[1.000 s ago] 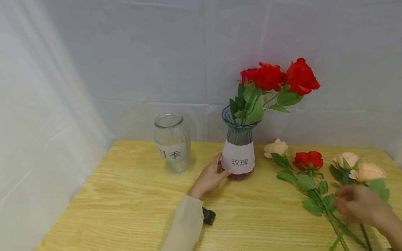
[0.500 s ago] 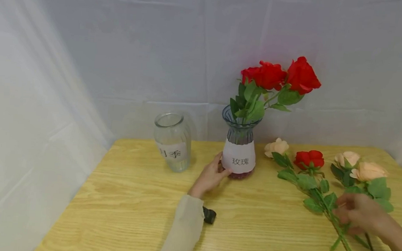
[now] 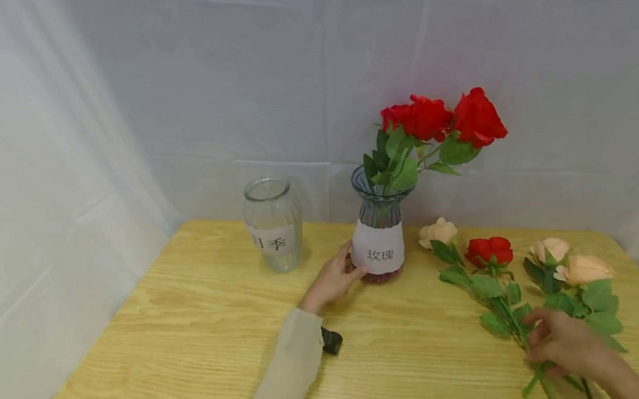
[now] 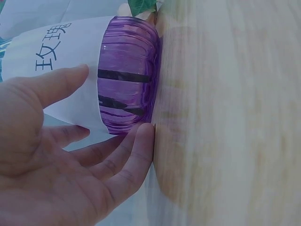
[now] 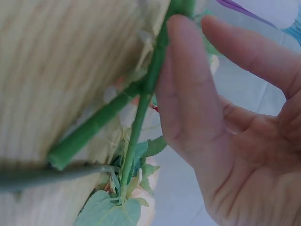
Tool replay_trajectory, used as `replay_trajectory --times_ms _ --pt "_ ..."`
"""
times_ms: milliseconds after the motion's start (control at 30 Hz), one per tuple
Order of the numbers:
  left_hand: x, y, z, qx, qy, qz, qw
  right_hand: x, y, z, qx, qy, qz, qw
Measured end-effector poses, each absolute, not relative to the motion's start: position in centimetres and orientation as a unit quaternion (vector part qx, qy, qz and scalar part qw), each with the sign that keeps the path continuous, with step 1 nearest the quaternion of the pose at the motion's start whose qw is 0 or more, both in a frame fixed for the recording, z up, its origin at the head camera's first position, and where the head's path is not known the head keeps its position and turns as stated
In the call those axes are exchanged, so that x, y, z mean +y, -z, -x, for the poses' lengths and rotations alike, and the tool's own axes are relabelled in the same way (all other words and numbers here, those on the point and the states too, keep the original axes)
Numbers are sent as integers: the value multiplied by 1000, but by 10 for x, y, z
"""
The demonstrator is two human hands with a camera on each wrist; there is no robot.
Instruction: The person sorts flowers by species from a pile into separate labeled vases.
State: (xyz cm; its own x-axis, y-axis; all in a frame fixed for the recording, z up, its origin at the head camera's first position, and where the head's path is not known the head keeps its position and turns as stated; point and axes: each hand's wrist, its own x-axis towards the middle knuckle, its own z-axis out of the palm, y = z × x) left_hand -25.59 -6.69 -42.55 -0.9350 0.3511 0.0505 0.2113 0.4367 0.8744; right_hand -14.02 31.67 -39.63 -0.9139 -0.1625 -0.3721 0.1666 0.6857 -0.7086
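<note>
In the head view, a blue-and-purple glass vase with a white paper label stands upright, red roses leaning out of its mouth. My left hand holds the vase low down; the left wrist view has the thumb over the label and fingers beside the purple base. At the right, my right hand is at the stems of the lying flowers. Its fingers touch or nearly touch a green stem in the right wrist view, thumb apart from them. A red rose lies there.
A clear glass vase with a label stands to the left. Peach flowers lie at the right, and another peach flower lies beside the blue-and-purple vase. A pale curtain hangs behind the wooden table.
My right hand has shifted slightly down and left along the stems, uncovering more leaves of the peach flowers. The left hand stays at the vase.
</note>
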Motion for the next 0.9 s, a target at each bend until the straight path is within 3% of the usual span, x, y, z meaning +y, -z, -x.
replay_trajectory --times_ms 500,900 --pt "-67 425 255 847 -504 -157 68 318 399 141 909 377 11 176" --pt "-67 424 254 846 -504 -161 68 320 388 139 921 370 15 118"
